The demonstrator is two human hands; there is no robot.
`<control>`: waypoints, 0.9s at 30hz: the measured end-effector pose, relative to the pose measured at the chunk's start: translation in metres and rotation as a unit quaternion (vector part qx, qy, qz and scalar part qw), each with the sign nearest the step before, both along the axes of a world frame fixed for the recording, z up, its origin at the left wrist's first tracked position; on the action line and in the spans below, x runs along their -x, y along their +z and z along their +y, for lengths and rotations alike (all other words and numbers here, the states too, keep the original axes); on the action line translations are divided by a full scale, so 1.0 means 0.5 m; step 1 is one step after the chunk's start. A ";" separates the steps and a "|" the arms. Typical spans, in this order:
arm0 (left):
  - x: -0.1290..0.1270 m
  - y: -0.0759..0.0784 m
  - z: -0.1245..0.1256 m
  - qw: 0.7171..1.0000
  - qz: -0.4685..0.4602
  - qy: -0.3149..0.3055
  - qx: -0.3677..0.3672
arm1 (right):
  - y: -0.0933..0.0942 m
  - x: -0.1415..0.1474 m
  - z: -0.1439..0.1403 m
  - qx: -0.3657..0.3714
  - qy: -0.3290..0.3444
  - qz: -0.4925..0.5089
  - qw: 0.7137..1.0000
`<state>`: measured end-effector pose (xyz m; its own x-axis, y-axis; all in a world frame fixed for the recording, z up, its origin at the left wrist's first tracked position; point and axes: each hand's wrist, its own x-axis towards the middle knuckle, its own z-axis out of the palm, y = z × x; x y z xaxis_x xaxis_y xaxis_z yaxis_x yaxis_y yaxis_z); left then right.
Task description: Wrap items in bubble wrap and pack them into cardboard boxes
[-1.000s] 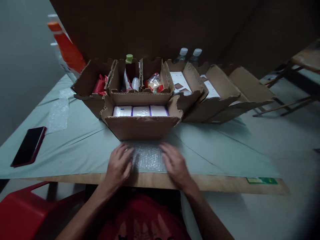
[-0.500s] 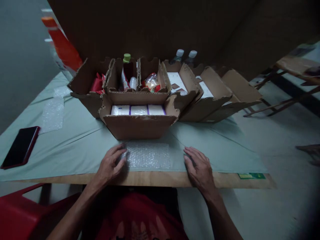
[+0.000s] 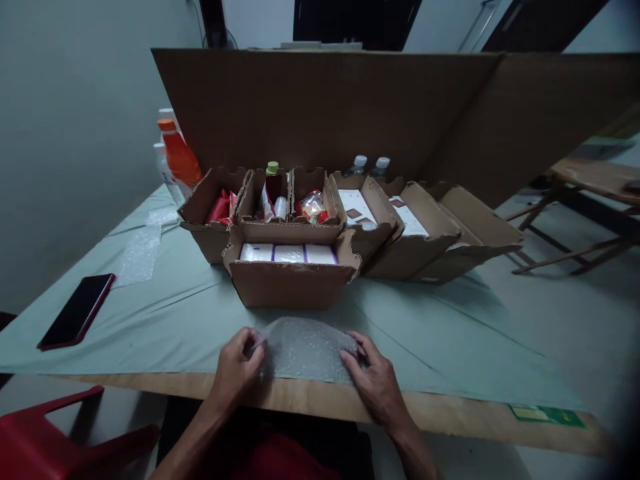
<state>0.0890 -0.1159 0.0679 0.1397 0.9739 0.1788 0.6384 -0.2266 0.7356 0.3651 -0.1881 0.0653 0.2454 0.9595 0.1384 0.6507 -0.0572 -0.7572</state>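
Between my hands a sheet of bubble wrap (image 3: 305,350) bows upward over the cloth near the table's front edge. My left hand (image 3: 240,360) pinches its left end between thumb and fingers. At the right end, my right hand (image 3: 373,373) grips it the same way, thumb in front. Just beyond the sheet stands a small cardboard box (image 3: 290,285) holding white packs (image 3: 289,254) with purple edges.
Behind it, a row of open cardboard bins (image 3: 370,250) holds snacks, bottles and white cartons. A tall cardboard panel (image 3: 320,107) rises at the back. To the left lie a phone (image 3: 77,312) and more bubble wrap (image 3: 137,257). A red plastic chair (image 3: 45,437) stands front left.
Both hands have closed on the ends of the bubble wrap, which lay flat before and now arches up. The right hand has moved inward. The head view has tilted up.
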 end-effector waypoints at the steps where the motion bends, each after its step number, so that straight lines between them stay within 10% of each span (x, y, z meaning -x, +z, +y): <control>1: 0.005 0.006 -0.011 0.999 -0.034 0.006 0.004 | 0.012 -0.002 -0.006 0.010 0.004 0.016 1.000; 7: 0.054 0.176 -0.020 0.988 -0.035 -0.008 -0.150 | 0.189 -0.015 0.022 -0.076 0.058 0.077 0.992; 13: 0.056 0.380 0.159 0.964 0.082 0.028 -0.253 | 0.373 -0.015 0.216 -0.203 0.081 0.007 0.976; 16: 0.042 0.402 0.263 0.970 0.202 -0.065 -0.119 | 0.395 -0.016 0.313 -0.099 0.136 -0.141 0.976; 20: 0.024 0.396 0.339 0.927 0.352 -0.123 -0.038 | 0.398 -0.001 0.370 0.048 0.165 -0.389 0.905; 27: -0.037 0.385 0.368 0.871 0.441 -0.217 0.006 | 0.395 0.043 0.402 0.127 0.228 -0.462 0.848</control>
